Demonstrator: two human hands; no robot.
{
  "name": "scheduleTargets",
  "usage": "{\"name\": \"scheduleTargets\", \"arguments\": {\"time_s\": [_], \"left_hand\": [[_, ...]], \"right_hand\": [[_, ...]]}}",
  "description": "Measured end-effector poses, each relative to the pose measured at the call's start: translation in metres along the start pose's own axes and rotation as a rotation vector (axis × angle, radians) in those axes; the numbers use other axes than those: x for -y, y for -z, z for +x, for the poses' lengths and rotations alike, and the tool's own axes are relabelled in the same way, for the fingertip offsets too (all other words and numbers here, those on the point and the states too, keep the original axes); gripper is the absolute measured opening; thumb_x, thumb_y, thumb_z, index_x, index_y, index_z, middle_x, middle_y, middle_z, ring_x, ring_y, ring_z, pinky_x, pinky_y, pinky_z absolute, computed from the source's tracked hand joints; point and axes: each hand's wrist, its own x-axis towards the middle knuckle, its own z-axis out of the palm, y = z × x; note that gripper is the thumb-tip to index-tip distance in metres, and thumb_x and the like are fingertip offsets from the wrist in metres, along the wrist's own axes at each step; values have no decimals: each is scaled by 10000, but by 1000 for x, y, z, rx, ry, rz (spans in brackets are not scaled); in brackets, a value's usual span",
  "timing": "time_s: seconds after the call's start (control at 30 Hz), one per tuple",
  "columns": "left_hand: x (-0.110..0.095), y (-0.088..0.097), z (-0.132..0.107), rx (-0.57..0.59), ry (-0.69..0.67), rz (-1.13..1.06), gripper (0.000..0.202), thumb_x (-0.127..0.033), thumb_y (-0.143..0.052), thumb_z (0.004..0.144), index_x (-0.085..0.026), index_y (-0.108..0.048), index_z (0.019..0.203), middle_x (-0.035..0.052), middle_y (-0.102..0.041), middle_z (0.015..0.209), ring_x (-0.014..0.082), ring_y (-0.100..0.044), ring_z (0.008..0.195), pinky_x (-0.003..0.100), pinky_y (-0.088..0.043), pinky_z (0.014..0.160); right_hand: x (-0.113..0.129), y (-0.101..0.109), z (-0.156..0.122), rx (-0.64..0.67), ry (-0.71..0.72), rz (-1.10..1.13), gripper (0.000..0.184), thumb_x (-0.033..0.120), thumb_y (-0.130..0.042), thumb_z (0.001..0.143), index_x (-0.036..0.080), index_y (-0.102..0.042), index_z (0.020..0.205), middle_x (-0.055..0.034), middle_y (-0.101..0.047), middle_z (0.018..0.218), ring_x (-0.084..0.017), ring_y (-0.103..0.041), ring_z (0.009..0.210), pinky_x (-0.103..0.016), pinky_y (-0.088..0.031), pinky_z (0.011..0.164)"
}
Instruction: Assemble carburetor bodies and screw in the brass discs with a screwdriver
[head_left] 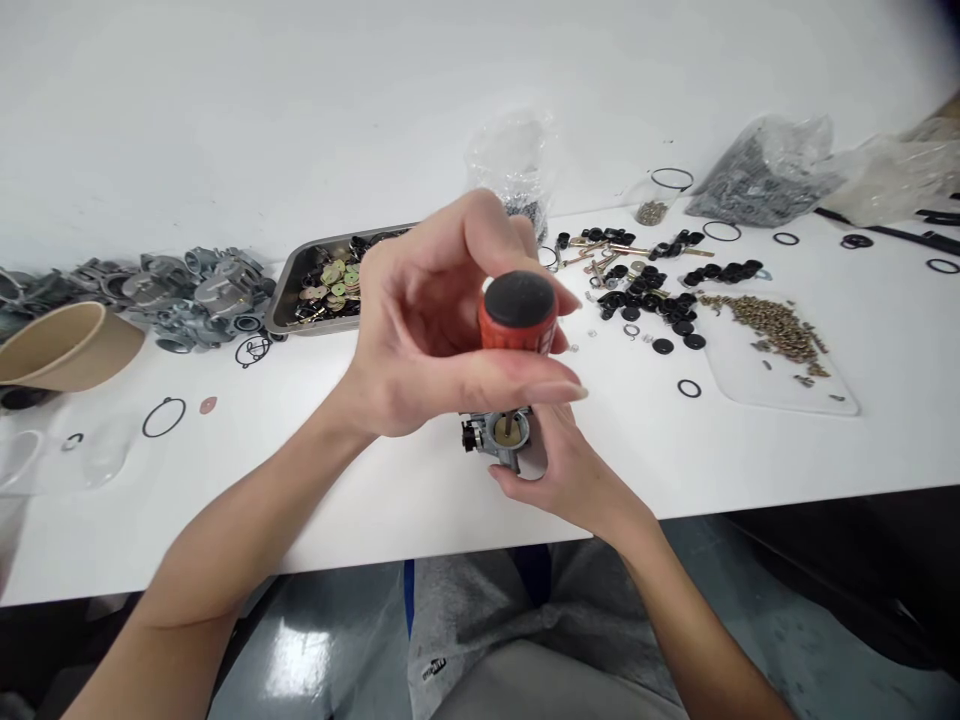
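My left hand (427, 320) is wrapped round the orange handle of a screwdriver (517, 312) with a black cap, held upright. Its shaft is hidden behind the handle and points down into a small grey metal carburetor body (499, 436). My right hand (570, 470) grips that carburetor body from the right and below, holding it on the white table (390, 500) near the front edge.
A metal tray (289, 290) of washers and small parts stands behind my left hand. Grey castings (195, 295) and a brown paper cup (64, 345) lie at left. Black rubber rings (652, 300), brass screws (776, 325) and plastic bags (757, 170) lie at right.
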Motion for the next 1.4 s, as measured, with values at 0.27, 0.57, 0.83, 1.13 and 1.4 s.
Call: {"name": "scheduleTargets", "arguments": {"time_s": [0.27, 0.57, 0.83, 1.13, 1.4], "left_hand": [[3, 6, 1, 58, -15, -2, 199, -311, -797, 726, -178, -689, 825, 2, -641, 696, 127, -622, 633, 234, -528, 537], [-3, 7, -1, 50, 118, -59, 195, -293, -805, 713, -174, -716, 840, 32, -665, 744, 179, -675, 675, 290, -571, 602], [2, 15, 6, 165, 57, -81, 206, -275, -781, 742, -153, -723, 898, 17, -683, 787, 151, -667, 700, 250, -552, 598], [-1, 16, 3, 129, 153, -52, 230, -341, -812, 698, -207, -741, 872, 45, -716, 833, 173, -661, 689, 291, -576, 598], [-5, 16, 1, 137, 199, -65, 251, -342, -806, 700, -189, -737, 885, 15, -720, 820, 181, -690, 724, 253, -573, 609]], "right_hand": [[0, 0, 0, -9, 3, 3, 846, 360, -682, 773, 254, -221, 1474, -111, -390, 1451, -311, -348, 1361, -482, -346, 1121], [0, -1, -1, -12, -13, 24, 845, 353, -688, 768, 289, -223, 1470, -100, -392, 1444, -325, -359, 1349, -522, -364, 1099], [0, 0, -2, -6, -35, 0, 818, 366, -692, 772, 292, -259, 1462, -104, -485, 1287, -315, -463, 1211, -502, -450, 994], [1, 1, 0, 7, -30, 5, 787, 349, -701, 766, 293, -295, 1438, -90, -482, 1319, -317, -441, 1234, -500, -429, 1013], [1, -1, -1, -4, -45, 26, 817, 342, -703, 754, 311, -281, 1454, -84, -481, 1334, -321, -434, 1253, -514, -414, 1030]]}}
